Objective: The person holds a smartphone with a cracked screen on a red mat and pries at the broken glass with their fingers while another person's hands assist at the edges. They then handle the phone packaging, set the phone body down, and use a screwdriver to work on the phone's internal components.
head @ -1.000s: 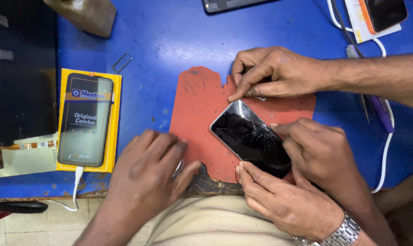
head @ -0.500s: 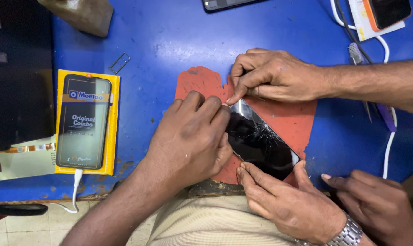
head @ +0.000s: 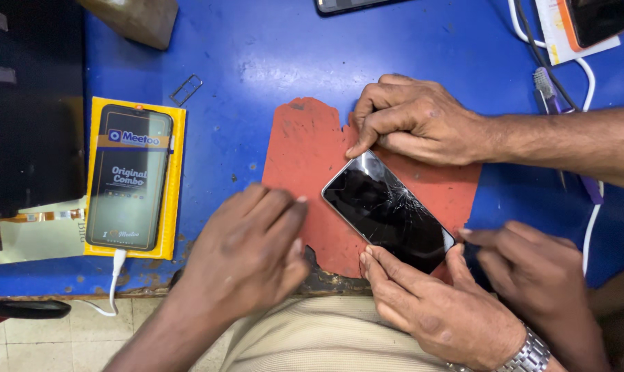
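Head view: left hand [head: 246,251] hovers flat beside phone [head: 389,210].

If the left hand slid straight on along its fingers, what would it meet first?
Probably the cracked phone on the red mat, near its upper corner; the left hand height is unclear.

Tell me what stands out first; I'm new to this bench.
A black smartphone with a cracked glass screen lies slanted on a torn red rubber mat in the middle of the blue tabletop. The right hand grips its near end, another person's hand pins its far corner, and the left hand is open beside it. A flat yellow box holding a dark screen panel sits at the left.
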A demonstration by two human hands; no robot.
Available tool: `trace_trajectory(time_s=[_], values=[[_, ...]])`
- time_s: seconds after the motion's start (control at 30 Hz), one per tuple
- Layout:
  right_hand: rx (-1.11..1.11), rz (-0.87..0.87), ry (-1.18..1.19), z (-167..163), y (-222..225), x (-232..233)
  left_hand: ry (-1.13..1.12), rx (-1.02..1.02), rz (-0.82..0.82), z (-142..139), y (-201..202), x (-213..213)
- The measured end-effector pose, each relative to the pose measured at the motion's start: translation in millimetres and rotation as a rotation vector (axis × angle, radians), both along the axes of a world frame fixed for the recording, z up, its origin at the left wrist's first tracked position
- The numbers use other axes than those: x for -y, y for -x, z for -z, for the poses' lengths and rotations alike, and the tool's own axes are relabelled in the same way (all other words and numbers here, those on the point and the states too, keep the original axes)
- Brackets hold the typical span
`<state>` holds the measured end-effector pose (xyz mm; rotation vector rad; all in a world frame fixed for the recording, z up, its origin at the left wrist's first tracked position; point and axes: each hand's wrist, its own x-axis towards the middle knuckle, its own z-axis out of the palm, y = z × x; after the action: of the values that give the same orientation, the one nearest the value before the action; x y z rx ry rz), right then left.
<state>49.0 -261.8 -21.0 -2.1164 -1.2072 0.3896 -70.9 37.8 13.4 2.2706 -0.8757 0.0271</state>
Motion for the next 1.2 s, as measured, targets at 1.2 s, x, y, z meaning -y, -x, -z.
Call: trace_trajectory(time_s=[1.2], values=[[0.02,-0.014,-0.021,-5,0,-3,0.03,0.028,0.044,-2,-30,33]])
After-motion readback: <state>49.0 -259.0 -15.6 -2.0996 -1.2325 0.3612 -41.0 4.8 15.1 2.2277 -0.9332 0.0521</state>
